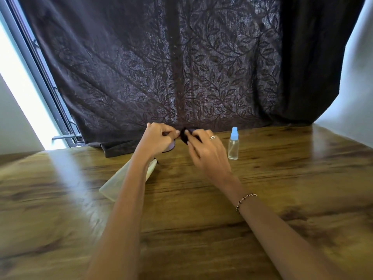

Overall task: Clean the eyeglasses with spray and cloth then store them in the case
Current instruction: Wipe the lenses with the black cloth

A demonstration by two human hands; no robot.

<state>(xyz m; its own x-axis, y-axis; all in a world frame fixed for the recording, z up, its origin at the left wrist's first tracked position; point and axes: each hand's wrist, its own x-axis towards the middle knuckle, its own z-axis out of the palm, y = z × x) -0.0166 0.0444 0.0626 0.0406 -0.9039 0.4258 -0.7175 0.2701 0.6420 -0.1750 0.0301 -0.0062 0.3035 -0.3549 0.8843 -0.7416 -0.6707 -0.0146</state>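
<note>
The glasses (169, 147) are being held above the table (282, 178), left hand (159, 138) pinching the frame and right hand (205, 150) pinching a dark cloth (184, 135) onto one lens; they're looking light and fragile, so I'm guessing rim grips only, bottle (233, 145) standing just right of that hand, case (113, 186) lying under the left forearm.

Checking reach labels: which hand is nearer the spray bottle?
Right. The right hand sits just left of the spray bottle, not touching; the left hand is farther left, holding the eyeglasses.
</note>
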